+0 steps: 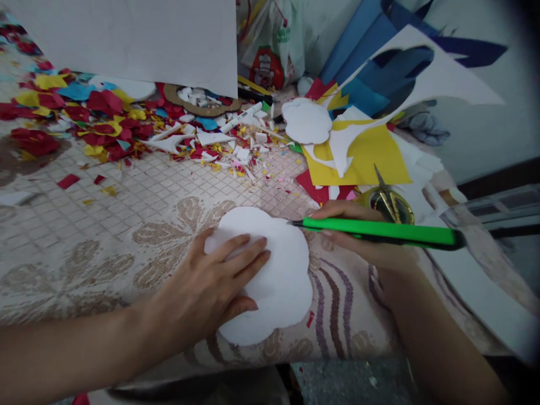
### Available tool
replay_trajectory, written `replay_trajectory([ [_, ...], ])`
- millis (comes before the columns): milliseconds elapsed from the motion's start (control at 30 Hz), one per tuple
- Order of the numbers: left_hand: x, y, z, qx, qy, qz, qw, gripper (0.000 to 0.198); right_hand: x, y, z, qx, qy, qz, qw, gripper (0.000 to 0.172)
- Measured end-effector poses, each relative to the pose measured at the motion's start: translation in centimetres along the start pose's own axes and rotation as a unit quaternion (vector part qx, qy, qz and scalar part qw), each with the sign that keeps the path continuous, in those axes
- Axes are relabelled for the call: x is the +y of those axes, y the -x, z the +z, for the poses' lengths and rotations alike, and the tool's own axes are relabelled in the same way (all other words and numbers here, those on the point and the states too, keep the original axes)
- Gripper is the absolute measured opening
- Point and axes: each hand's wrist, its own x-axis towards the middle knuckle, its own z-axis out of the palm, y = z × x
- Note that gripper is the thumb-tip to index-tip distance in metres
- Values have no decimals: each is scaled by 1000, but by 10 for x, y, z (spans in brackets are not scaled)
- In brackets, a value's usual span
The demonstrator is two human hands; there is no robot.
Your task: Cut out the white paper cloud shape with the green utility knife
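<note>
1. Hands at work over a patterned cloth: a person's two bare hands and forearms, seen from head height, with a white shape lying flat near the cloth's front edge, at about the middle of the view. Its outline is wavy, with rounded lobes.

2. Left hand: palm down on the shape's left half, fingers slightly spread and thumb apart, seemingly pressing it to the table.

3. Right hand: closed around a bright green knife. The blade points left, its tip at the shape's upper right edge, by a dip between lobes. Whether it touches or cuts there, I cannot tell.

4. Step in hand, as I judge it: trimming or neatening the outline, which looks nearly complete.

5. Next move, also a judgement: it calls for a firm left hold, fingertips clear of the blade, and light, controlled strokes following the curve.

6. Beyond the hands: red, yellow, blue and white scraps heaped at the back left, below a white board. At the back right, a smaller white shape lies beside a yellow sheet. Scissors lie just beyond the right hand.
</note>
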Motion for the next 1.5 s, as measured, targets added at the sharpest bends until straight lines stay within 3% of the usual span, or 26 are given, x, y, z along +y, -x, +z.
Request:
replay_trajectory([
  [100,1,-1,-1,7,-11,-3,1000,47,-2,3,0,67,39,15,997,19],
  [1167,2,2,2,18,-27,-6,999,54,4,0,7,-38,42,42,997,15],
  [1433,2,1,1,12,-27,-6,1000,45,6,-1,7,-39,22,37,998,15],
  [1500,2,2,0,11,-28,-3,1000,43,5,0,6,-16,22,34,999,16],
])
